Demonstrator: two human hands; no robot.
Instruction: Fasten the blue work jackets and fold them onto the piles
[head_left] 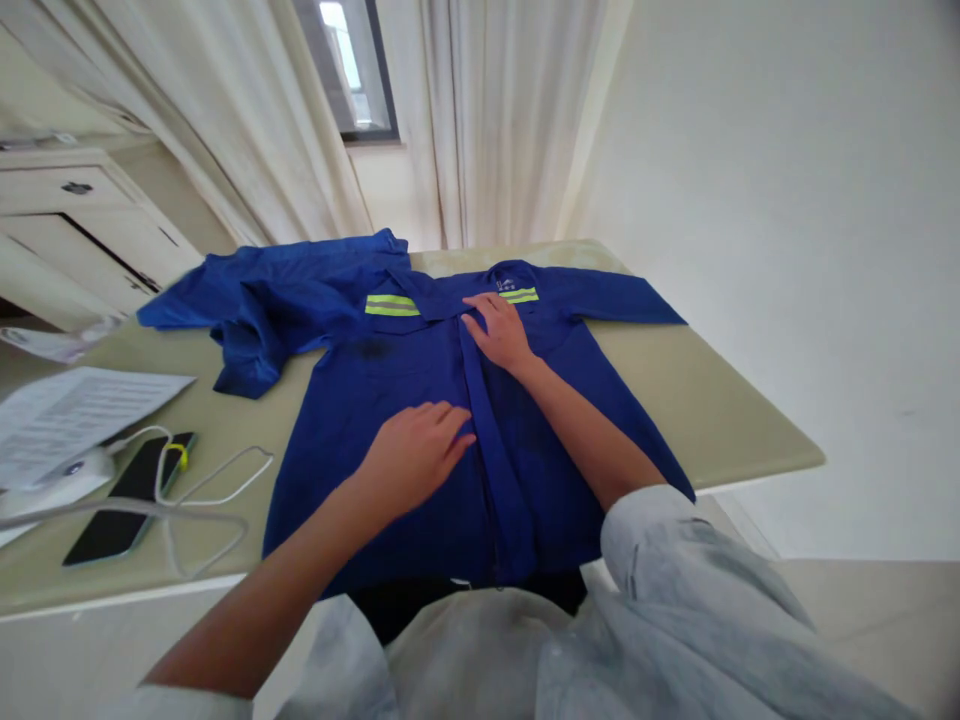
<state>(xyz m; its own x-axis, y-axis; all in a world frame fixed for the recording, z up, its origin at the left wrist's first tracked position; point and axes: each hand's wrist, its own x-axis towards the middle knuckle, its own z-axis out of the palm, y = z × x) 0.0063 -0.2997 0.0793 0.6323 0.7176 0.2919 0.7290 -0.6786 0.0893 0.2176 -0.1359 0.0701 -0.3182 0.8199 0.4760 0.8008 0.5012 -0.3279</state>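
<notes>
A blue work shirt point(390, 400) with yellow-green reflective strips lies spread front-up on a beige table point(720, 400). My left hand point(416, 455) rests flat on the shirt's left front panel, fingers stretched toward the button placket. My right hand point(499, 332) lies flat higher up, fingers spread on the placket just below the collar. Neither hand grips anything. The shirt's left sleeve is bunched up at the table's far left; the right sleeve lies out straight.
A black phone point(127, 500) with a white cable point(217, 490) lies at the table's left front. Printed papers point(67, 415) sit beside it. A cream cabinet point(67, 230) stands at the left; curtains point(487, 120) hang behind the table.
</notes>
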